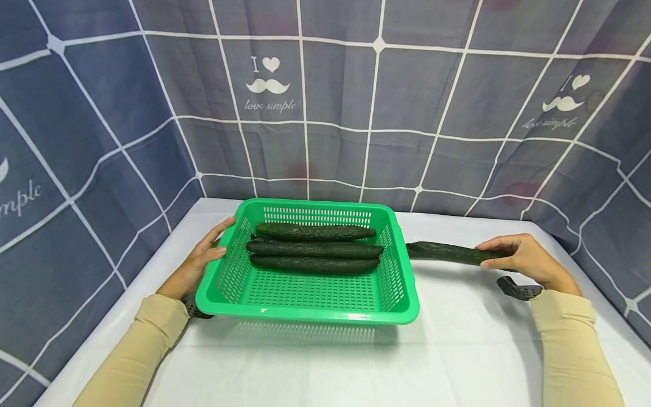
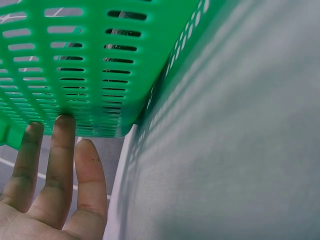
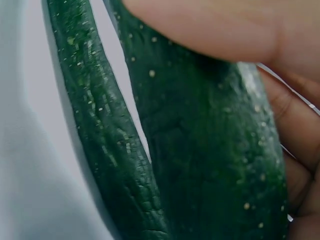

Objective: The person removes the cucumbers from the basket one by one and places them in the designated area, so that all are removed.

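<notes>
A green plastic basket (image 1: 305,314) stands on the white tabletop with three dark green cucumbers (image 1: 315,264) lying side by side across it. At its left side, my left hand (image 1: 195,263) touches the rim with thumb and forefinger. In the left wrist view, the extended fingers (image 2: 62,165) lie near the slotted outer wall. To the right of the basket, my right hand (image 1: 529,260) grips the right end of a cucumber (image 1: 442,252); its far end is close to the basket's right side. The right wrist view shows another cucumber length (image 3: 100,115) beside the gripped one (image 3: 200,135).
A grey checked cloth (image 1: 335,152) with white lines hangs behind the table and along both sides. The white tabletop (image 1: 315,367) extends in front of the basket and to its right. Dark wrist straps (image 1: 519,289) sit below the hands.
</notes>
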`<state>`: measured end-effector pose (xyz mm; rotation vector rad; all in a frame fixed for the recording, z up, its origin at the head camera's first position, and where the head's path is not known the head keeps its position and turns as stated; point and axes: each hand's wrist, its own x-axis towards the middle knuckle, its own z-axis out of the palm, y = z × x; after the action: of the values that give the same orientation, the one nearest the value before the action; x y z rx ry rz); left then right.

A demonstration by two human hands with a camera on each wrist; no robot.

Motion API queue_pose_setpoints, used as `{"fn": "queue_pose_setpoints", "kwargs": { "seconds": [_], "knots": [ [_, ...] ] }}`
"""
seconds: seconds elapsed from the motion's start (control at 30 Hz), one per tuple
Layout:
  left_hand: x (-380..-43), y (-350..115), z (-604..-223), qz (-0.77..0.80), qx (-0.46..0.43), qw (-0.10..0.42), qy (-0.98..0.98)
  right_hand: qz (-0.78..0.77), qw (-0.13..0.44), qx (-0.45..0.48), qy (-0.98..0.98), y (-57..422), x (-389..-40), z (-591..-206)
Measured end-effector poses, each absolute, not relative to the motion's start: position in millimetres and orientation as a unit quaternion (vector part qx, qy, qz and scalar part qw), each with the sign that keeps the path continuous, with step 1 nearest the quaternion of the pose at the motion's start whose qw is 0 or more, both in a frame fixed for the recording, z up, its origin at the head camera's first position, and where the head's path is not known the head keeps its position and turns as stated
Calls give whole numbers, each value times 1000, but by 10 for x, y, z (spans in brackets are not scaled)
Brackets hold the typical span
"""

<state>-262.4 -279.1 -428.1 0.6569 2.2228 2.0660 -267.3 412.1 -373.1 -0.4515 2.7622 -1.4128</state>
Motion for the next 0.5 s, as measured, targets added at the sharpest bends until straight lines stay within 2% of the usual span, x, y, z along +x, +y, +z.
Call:
{"fn": "queue_pose_setpoints", "kwargs": {
  "seconds": [0.5],
  "knots": [
    [-2605,-2790,-4285,665,217,13,715,-436,-8,-152,887,4040,-2769,-3907]
  ]
}}
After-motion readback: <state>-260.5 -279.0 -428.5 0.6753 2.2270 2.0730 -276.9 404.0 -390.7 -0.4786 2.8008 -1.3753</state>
